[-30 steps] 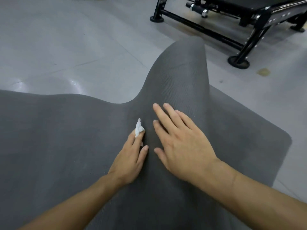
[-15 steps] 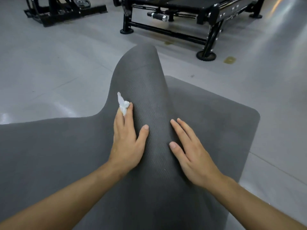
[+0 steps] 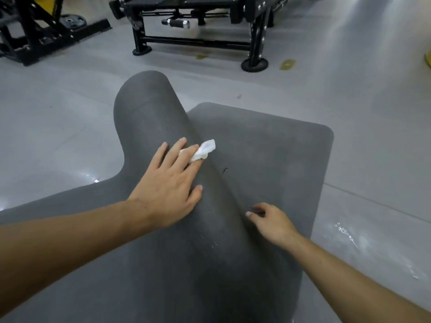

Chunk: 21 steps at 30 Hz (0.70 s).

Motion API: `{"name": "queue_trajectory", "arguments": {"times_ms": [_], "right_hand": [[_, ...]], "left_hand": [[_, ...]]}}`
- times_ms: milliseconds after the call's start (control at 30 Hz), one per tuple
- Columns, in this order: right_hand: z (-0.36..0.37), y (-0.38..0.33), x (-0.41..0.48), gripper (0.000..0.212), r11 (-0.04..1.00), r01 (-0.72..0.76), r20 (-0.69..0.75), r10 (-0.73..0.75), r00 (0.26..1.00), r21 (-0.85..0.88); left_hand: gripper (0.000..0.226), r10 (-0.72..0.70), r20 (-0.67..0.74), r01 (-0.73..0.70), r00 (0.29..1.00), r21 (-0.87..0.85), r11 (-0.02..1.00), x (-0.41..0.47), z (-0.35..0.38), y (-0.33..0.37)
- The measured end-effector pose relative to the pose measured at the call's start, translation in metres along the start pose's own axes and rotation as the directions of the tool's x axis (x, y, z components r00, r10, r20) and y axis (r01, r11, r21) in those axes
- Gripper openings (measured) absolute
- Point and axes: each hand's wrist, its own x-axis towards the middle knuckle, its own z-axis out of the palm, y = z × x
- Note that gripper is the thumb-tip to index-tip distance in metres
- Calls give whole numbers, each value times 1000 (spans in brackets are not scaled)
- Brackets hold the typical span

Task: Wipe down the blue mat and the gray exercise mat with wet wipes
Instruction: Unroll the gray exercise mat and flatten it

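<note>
The gray exercise mat (image 3: pixel 268 148) lies on the floor, and part of it is rolled into a thick roll (image 3: pixel 149 108) running away from me. My left hand (image 3: pixel 170 187) lies flat on top of the roll with fingers spread. It pinches a crumpled white wet wipe (image 3: pixel 205 150) between two fingers, at the roll's right flank. My right hand (image 3: pixel 270 222) is lower right, slightly blurred, with bent fingers touching the crease where the roll meets the flat mat. No blue mat is in view.
A black bench frame (image 3: pixel 198 43) with round feet stands on the gray floor beyond the mat. A black weight rack (image 3: pixel 35 38) is at the far left. A yellow object (image 3: pixel 428 58) shows at the right edge. Wet streaks (image 3: pixel 349 236) shine on the floor right of the mat.
My left hand slid with the wipe across the top of the roll to its right side. My right hand dropped off the roll to its base. My view turned left.
</note>
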Motion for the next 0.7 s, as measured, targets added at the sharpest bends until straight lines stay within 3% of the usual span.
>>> {"name": "queue_trajectory", "arguments": {"times_ms": [233,500,700], "right_hand": [[16,-27,-9,29,971,62,-5,-62,998,232],[6,-2,-12,26,999,-25,33,24,999,29],[-8,36,-2,37,976,-210,-201,194,960,-58]], "left_hand": [[71,-88,195,71,977,91,993,19,1,54],[63,-106,396,16,912,226,974,34,6,80],[59,-84,467,-35,880,239,970,38,22,111]]}}
